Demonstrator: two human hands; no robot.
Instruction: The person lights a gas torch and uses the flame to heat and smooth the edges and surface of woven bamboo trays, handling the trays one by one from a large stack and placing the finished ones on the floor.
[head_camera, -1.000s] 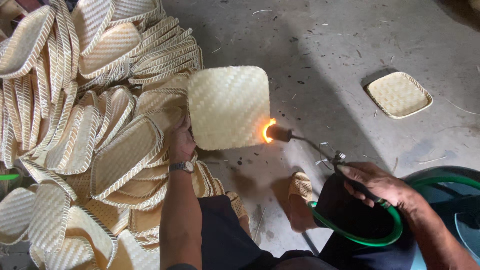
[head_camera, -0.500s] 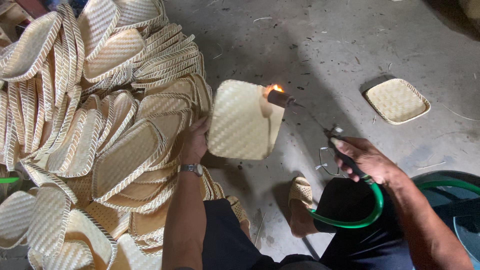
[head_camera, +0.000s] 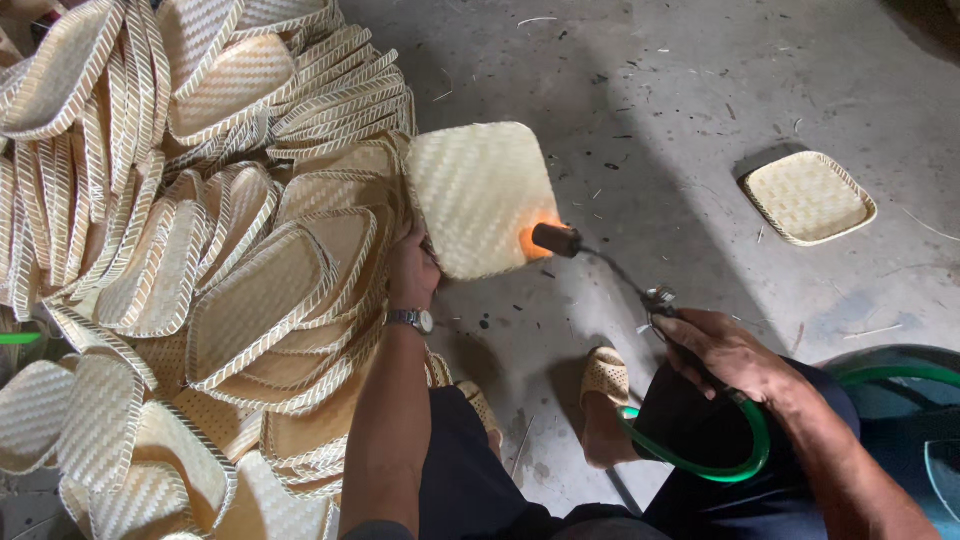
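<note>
A: What is lying around the work?

B: A big heap of woven trays (head_camera: 200, 250) is crowding the left, and a lone tray (head_camera: 808, 197) is sitting empty on the concrete floor (head_camera: 650, 90), well apart.

A: And the hands?

B: The left hand (head_camera: 413, 272) is clamping the woven tray (head_camera: 482, 196) by its lower edge, tilting it up. The right hand (head_camera: 722, 349) is closing around the gas torch (head_camera: 600, 262), its flame touching the tray's corner, a green hose (head_camera: 700, 462) trailing behind.
</note>
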